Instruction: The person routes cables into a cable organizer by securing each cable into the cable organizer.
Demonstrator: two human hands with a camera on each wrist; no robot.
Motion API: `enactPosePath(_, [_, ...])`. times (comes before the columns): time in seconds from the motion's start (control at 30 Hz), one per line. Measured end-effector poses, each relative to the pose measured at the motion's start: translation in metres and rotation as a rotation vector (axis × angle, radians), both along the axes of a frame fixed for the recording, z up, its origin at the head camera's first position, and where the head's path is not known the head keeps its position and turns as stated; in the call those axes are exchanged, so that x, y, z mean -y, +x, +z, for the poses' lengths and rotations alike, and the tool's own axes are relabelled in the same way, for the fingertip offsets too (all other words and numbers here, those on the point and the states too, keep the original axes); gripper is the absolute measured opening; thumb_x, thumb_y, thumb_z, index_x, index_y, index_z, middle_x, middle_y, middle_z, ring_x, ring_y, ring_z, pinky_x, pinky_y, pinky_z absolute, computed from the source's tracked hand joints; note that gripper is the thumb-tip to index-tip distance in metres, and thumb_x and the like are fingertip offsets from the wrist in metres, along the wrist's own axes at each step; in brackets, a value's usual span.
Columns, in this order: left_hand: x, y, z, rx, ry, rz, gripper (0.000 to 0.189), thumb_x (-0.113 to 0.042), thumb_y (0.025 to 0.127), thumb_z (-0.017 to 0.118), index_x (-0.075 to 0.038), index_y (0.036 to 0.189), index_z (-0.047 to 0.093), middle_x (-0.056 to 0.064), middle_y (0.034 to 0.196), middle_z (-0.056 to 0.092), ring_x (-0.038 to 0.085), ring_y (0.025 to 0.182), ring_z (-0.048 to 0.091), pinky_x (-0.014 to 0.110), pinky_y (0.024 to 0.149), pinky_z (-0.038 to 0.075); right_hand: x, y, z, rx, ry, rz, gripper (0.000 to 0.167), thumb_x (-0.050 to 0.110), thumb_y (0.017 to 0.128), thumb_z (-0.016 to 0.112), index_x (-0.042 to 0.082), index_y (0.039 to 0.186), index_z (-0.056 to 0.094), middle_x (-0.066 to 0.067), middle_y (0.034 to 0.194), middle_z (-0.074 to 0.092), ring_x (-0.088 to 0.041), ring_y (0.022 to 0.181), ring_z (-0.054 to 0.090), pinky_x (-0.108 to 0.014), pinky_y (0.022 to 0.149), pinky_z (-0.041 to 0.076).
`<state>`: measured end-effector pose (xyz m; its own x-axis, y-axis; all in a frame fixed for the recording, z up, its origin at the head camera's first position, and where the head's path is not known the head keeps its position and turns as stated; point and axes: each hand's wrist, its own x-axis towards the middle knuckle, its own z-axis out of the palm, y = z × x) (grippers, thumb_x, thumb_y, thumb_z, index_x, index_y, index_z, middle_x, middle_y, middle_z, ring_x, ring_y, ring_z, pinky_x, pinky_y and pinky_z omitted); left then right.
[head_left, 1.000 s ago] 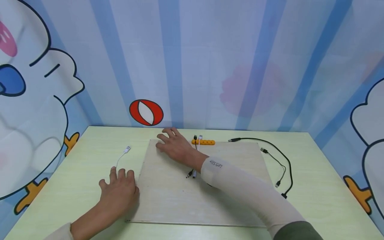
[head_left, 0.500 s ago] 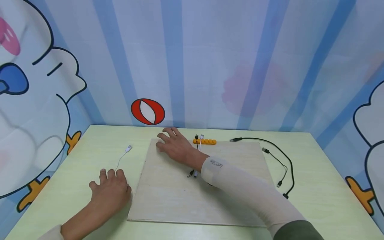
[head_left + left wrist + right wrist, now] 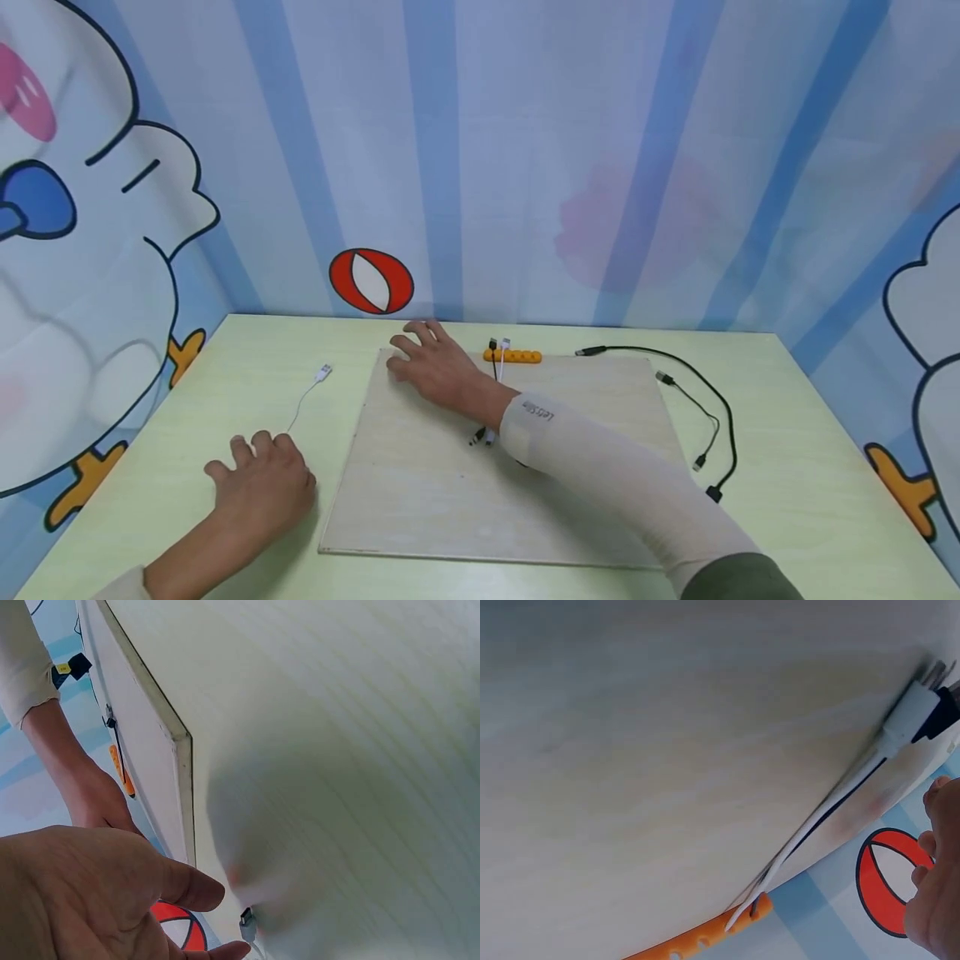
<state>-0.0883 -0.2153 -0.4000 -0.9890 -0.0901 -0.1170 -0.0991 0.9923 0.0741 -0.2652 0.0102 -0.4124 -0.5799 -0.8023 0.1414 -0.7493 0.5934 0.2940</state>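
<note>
My left hand (image 3: 264, 485) is over the table's left side, fingers spread and slightly bent. A short white USB cable (image 3: 302, 402) runs toward its fingertips; its plug (image 3: 247, 924) also shows in the left wrist view. Whether the fingers touch the cable's hidden end, I cannot tell. My right hand (image 3: 442, 367) rests at the far left corner of a thin pale board (image 3: 450, 508), holding nothing visible. Behind that wrist, an orange cable holder (image 3: 517, 357) carries a black cable (image 3: 493, 360) and a white cable (image 3: 832, 799); the right forearm partly covers both.
A thick black cable (image 3: 705, 385) curves along the right of the board. Inside its curve lies a shorter black USB cable (image 3: 697, 406). The table (image 3: 810, 517) ends at a printed curtain (image 3: 517, 167) at the back.
My left hand has moved left and toward the table's front, leaving more of the short white cable in view. My right hand has stayed at the board's far left corner.
</note>
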Motion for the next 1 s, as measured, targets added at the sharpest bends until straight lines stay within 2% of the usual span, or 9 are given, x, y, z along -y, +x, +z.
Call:
enactPosePath(0.2, [0.005, -0.003, -0.002, 0.026, -0.015, 0.017, 0.036, -0.015, 0.105, 0.056, 0.021, 0.102, 0.052, 0.042, 0.107, 0.051, 0.073, 0.119, 0.045, 0.095, 0.101, 0.034, 0.007, 0.004, 0.002, -0.001, 0.009, 0.006, 0.035, 0.035, 0.122, 0.051, 0.033, 0.153, 0.067, 0.001, 0.169, 0.055, -0.027, 0.162, 0.042, -0.048, 0.136, 0.033])
enactPosePath(0.4, [0.012, -0.007, -0.001, 0.048, -0.023, 0.035, 0.04, -0.016, 0.106, 0.055, 0.024, 0.106, 0.054, 0.048, 0.114, 0.05, 0.081, 0.13, 0.04, 0.098, 0.103, 0.031, 0.018, 0.009, 0.007, -0.008, 0.024, 0.004, 0.035, 0.037, 0.122, 0.05, 0.036, 0.153, 0.066, 0.003, 0.17, 0.054, -0.026, 0.163, 0.04, -0.046, 0.136, 0.033])
enactPosePath(0.7, [0.015, -0.011, -0.004, 0.11, -0.033, 0.032, 0.035, -0.016, 0.106, 0.058, 0.02, 0.105, 0.058, 0.039, 0.106, 0.05, 0.079, 0.124, 0.044, 0.097, 0.105, 0.032, 0.039, 0.013, 0.009, -0.02, 0.03, 0.015, 0.035, 0.037, 0.121, 0.053, 0.039, 0.153, 0.066, 0.005, 0.168, 0.055, -0.024, 0.163, 0.041, -0.044, 0.136, 0.033])
enactPosePath(1.0, [0.013, -0.013, -0.002, 0.14, -0.03, 0.044, 0.032, -0.02, 0.105, 0.062, 0.011, 0.099, 0.063, 0.034, 0.109, 0.05, 0.078, 0.125, 0.042, 0.095, 0.106, 0.031, 0.05, 0.015, 0.005, -0.015, 0.046, -0.013, 0.036, 0.039, 0.12, 0.054, 0.04, 0.154, 0.065, 0.006, 0.169, 0.054, -0.024, 0.163, 0.039, -0.043, 0.135, 0.033])
